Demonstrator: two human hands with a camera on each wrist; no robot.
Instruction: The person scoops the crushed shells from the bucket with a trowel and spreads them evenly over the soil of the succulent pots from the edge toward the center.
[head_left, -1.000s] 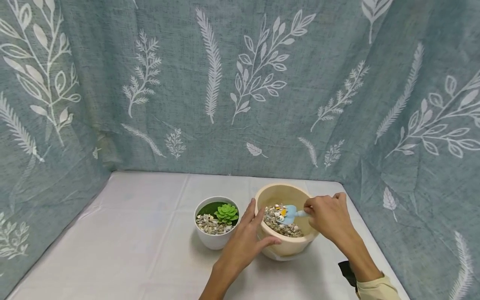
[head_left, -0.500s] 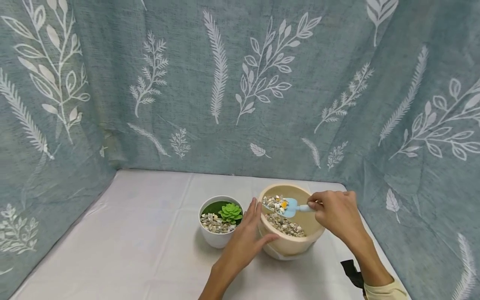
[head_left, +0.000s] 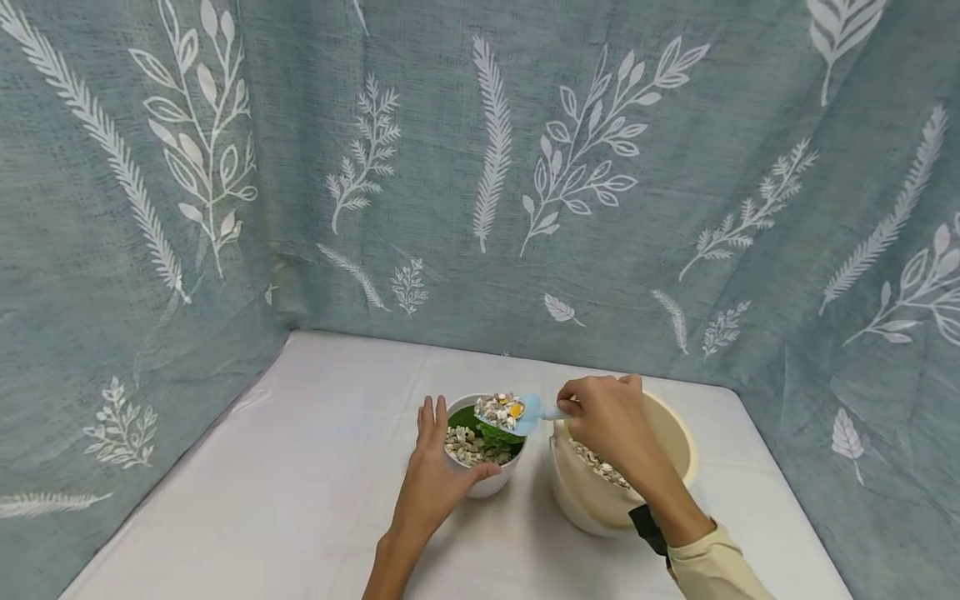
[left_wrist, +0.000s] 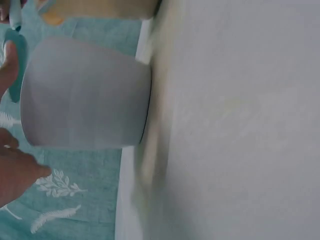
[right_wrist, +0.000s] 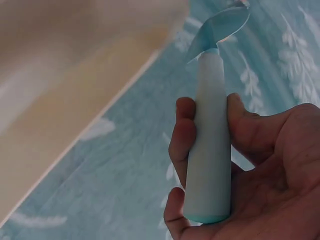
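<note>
My right hand (head_left: 606, 417) grips the handle of a light blue hand trowel (right_wrist: 209, 145), its fingers curled round it in the right wrist view. The trowel's blade, heaped with mixed pebbles (head_left: 498, 410) and one orange piece, hangs over the small white pot (left_wrist: 87, 95). Inside that pot are a green succulent (head_left: 501, 442), partly covered by the blade, and more gravel (head_left: 467, 448). Fingers spread and fairly straight, my left hand (head_left: 433, 477) is at the white pot's left side, thumb near its front rim.
Right of the white pot stands a larger cream pot (head_left: 678, 425) with gravel inside, partly hidden behind my right hand and forearm. Both pots rest on a white-covered table (head_left: 300, 467). A blue-green leaf-patterned curtain (head_left: 450, 167) encloses the back and sides.
The loaded trowel has lifted out of the cream pot and moved left over the white pot. My left hand has shifted from the cream pot to the white pot's left side.
</note>
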